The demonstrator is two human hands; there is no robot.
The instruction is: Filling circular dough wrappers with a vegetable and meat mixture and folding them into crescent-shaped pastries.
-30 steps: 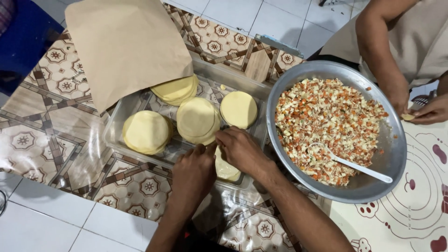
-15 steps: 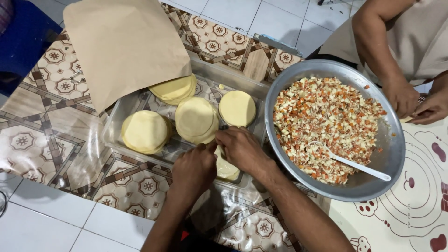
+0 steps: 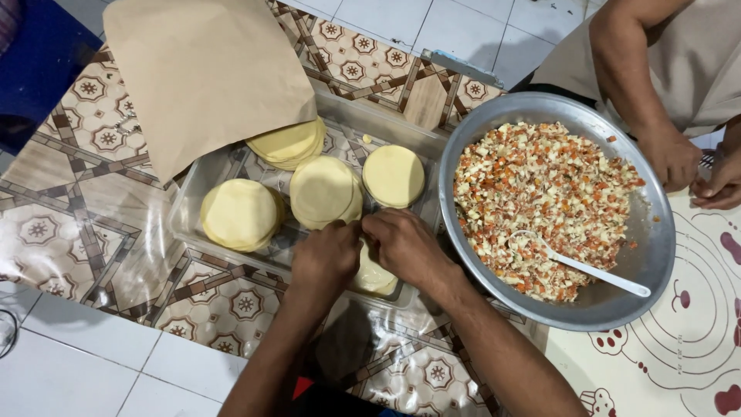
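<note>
**Hands at the dough-round tray, filling bowl untouched beside it**

Both hands meet over the near edge of the clear shallow plastic tray (image 3: 193, 220). The left hand (image 3: 326, 259) and right hand (image 3: 405, 247) are curled narrow, fingertips pinched together on a pale yellow dough round (image 3: 372, 274) from the small stack at the tray's near corner. It looks like they are peeling one sheet off, but the fingers hide the exact grip, so I cannot tell if it is fully lifted.

Progress, judged from the layout: very little is done. Four other stacks of flat round yellow dough discs sit in the tray: one at left (image 3: 239, 215), one in the middle (image 3: 324, 191), one at the far right (image 3: 394, 175), and one half under the brown paper sheet (image 3: 204, 73) at the back (image 3: 289, 143). All look neat and full. No folded or filled pieces show anywhere in view.

The wide round metal bowl (image 3: 652, 232) just right of the tray is heaped with diced orange-and-white filling (image 3: 540, 205), with a white plastic spoon (image 3: 587, 266) lying in it (nobody holds it).

Another person's hands (image 3: 671, 158) rest at the bowl's far rim, over a white patterned mat (image 3: 695, 347). What they hold is too small to tell.
</note>
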